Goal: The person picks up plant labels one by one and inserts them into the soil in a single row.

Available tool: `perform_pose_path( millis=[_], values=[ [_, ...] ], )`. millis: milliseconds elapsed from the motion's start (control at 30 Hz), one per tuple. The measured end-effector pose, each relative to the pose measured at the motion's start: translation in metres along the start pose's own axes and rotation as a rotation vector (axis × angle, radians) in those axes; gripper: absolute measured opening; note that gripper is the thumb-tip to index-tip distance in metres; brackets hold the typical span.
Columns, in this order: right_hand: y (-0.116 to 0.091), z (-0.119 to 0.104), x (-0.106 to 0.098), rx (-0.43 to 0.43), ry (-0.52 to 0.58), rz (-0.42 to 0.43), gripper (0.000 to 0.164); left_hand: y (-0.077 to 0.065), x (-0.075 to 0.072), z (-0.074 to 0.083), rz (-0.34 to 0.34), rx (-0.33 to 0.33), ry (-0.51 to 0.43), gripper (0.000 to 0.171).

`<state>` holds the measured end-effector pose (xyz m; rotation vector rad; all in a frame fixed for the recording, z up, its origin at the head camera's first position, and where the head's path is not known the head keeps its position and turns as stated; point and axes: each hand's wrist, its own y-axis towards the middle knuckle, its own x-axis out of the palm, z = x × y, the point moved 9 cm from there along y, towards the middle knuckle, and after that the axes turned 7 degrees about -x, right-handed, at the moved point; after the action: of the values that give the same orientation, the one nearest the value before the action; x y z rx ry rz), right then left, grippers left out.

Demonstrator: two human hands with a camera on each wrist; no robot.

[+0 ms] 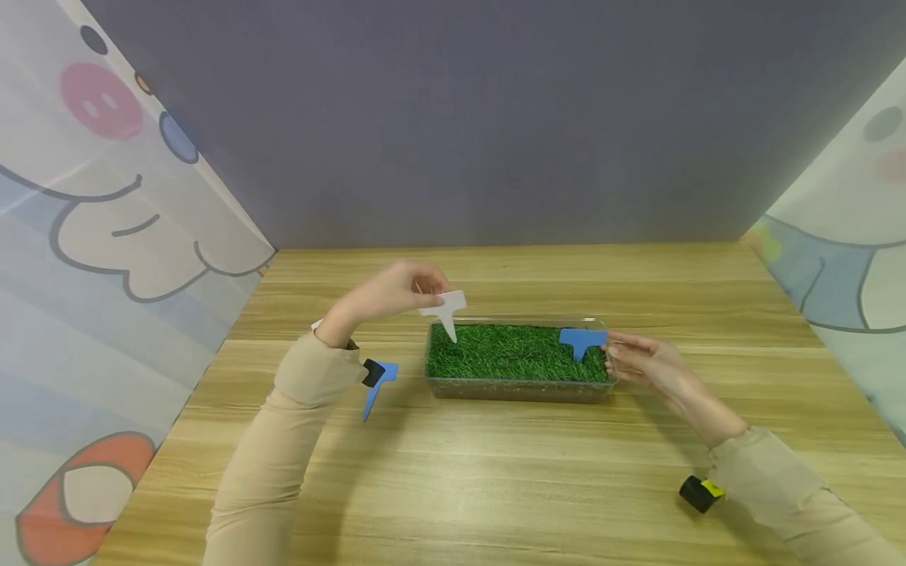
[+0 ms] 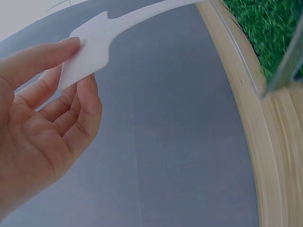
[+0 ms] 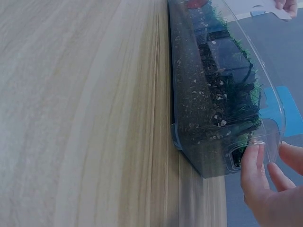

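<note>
My left hand [image 1: 396, 292] pinches the wide head of a white T-shaped plant label [image 1: 447, 305] between thumb and fingers. The label's pointed stem hangs down over the left end of the green grass [image 1: 506, 354], which fills a clear plastic container [image 1: 520, 390] above dark soil. At the container's right end, my right hand [image 1: 658, 368] grips the end wall and rim, fingertips against the plastic in the right wrist view. Just beside those fingers a blue T-shaped plant label [image 1: 583, 338] stands upright in the grass, its stem partly hidden.
Another blue plant label [image 1: 389, 369] lies on the wooden table [image 1: 510, 472], left of the container and partly behind the left wrist's black camera [image 1: 373, 373]. A grey wall [image 1: 495, 126] rises behind the table; cartoon-printed curtains [image 1: 106, 251] hang at both sides.
</note>
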<state>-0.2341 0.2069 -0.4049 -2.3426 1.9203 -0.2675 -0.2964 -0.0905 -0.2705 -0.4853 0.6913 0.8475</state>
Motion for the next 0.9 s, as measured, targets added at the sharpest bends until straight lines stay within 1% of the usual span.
perform_pose_path(
  millis=[167,367,467,900],
  values=[
    [0.0,0.001,0.0,0.001,0.008,0.005,0.067,0.008,0.008,0.011,-0.009,0.053,0.003,0.013],
    [0.0,0.001,0.0,-0.004,0.011,0.007,0.063,0.017,0.017,0.024,-0.017,0.099,0.035,0.012],
    [0.001,0.001,0.0,-0.003,0.016,0.009,0.064,0.021,0.022,0.031,-0.023,0.122,0.05,0.013],
    [0.001,0.002,0.0,0.009,0.001,0.006,0.068,0.039,0.045,0.052,-0.082,0.157,0.09,0.015]
  ],
)
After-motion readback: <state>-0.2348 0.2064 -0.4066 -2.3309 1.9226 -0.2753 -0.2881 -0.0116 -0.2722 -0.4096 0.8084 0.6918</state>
